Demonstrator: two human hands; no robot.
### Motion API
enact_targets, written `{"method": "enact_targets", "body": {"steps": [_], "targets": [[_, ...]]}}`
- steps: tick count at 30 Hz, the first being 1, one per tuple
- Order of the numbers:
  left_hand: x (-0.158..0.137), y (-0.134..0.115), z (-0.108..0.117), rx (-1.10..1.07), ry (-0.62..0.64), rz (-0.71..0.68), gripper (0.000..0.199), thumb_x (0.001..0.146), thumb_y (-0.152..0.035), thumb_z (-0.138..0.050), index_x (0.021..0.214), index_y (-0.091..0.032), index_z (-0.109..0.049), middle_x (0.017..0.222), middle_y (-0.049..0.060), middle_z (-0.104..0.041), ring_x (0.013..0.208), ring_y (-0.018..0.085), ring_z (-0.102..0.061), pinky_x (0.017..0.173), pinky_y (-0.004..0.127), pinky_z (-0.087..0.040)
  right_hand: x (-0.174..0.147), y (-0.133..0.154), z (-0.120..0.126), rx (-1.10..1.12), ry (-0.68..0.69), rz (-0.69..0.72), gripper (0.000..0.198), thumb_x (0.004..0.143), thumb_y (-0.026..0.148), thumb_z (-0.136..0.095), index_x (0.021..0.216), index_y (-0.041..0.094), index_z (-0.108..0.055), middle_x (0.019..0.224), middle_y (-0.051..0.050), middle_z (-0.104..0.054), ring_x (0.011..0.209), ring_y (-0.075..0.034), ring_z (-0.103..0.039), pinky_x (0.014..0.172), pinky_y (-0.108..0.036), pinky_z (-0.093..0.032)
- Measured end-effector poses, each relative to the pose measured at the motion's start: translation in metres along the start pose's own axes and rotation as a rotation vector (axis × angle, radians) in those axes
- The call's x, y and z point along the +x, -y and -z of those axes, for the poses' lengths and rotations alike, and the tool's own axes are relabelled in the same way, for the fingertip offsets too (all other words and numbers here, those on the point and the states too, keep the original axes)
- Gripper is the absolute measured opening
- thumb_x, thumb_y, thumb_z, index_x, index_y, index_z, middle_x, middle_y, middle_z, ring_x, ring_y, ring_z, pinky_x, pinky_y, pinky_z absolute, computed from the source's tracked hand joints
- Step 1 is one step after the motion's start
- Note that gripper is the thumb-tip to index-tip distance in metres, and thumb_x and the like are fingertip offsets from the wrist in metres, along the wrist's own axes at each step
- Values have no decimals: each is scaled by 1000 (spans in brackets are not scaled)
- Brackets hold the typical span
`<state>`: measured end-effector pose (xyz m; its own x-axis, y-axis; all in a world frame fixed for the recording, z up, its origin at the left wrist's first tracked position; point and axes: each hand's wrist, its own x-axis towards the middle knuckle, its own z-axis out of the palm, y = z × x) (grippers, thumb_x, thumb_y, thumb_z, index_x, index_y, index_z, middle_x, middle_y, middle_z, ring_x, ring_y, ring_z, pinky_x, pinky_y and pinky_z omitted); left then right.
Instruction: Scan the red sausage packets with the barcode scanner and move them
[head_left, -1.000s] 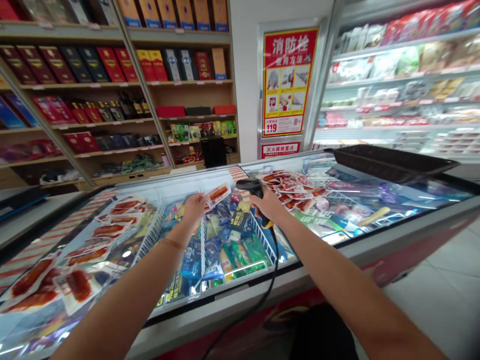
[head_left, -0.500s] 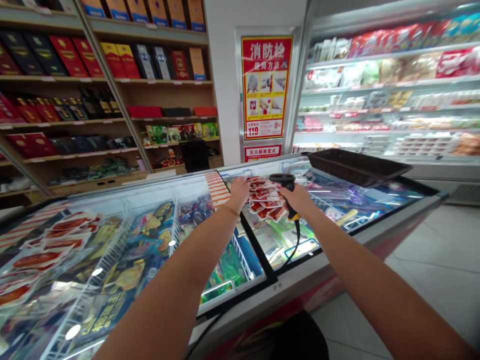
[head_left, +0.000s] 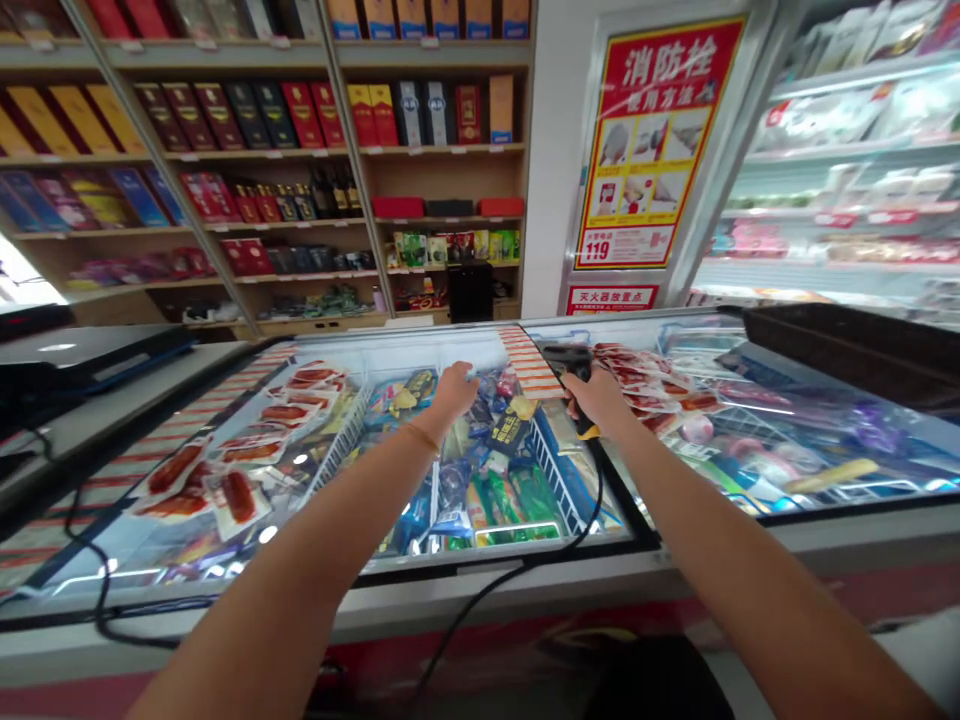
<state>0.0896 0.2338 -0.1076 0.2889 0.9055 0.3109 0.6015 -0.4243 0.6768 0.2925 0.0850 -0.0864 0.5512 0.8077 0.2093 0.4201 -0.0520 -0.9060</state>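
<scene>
My right hand (head_left: pixel 592 400) is wrapped round the grip of a black and yellow handheld barcode scanner (head_left: pixel 568 358), its cable hanging down over the freezer's front edge. Just beyond it, a pile of vacuum-packed sausages (head_left: pixel 649 382) lies on the freezer's glass top. My left hand (head_left: pixel 454 392) hovers over the middle glass, apart from the packs, with nothing visible in it and its thumb and fingertips a little apart. Further left, more sausage packs (head_left: pixel 251 448) are spread loosely on the glass, some overlapping.
The chest freezer (head_left: pixel 480 580) has wire baskets of packaged food under its glass. A dark brown tray (head_left: pixel 847 350) rests on its right end. Black cables (head_left: pixel 97 560) trail over the left. Shelves of boxes (head_left: pixel 300 115) stand behind, beside a red fire hydrant notice (head_left: pixel 652 150).
The view has swung left. My left hand has let go of the sausage pile and moved left over the glass. The scanner stays in my right hand, now left of the pile.
</scene>
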Motion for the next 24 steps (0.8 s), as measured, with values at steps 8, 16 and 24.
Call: {"method": "enact_targets", "body": {"steps": [8,16,24], "targets": [[-83,103,144,546,24,198,49,68,-40,-73,111,-19,-65,130,20,-58,129,41,-45,103,56,-35,-28,36,-87,86,145,15,14,77,29,-61,73,18,-52,55,1,-58,37,-13,-55,36,-22,-41],[-162,133,183,671,74,367,51,84,-52,-52,122,-19,-59,139,23,-49,133,44,-38,99,67,-32,-45,42,-129,153,218,16,13,75,26,-60,76,21,-48,56,2,-57,37,-14,-55,34,-24,-41],[-142,95,113,479,9,-7,59,90,-46,-48,137,-12,-43,141,23,-45,137,34,-38,110,48,-30,-47,19,-126,263,215,-87,17,74,30,-62,80,21,-49,56,4,-56,37,-12,-53,35,-24,-41]]}}
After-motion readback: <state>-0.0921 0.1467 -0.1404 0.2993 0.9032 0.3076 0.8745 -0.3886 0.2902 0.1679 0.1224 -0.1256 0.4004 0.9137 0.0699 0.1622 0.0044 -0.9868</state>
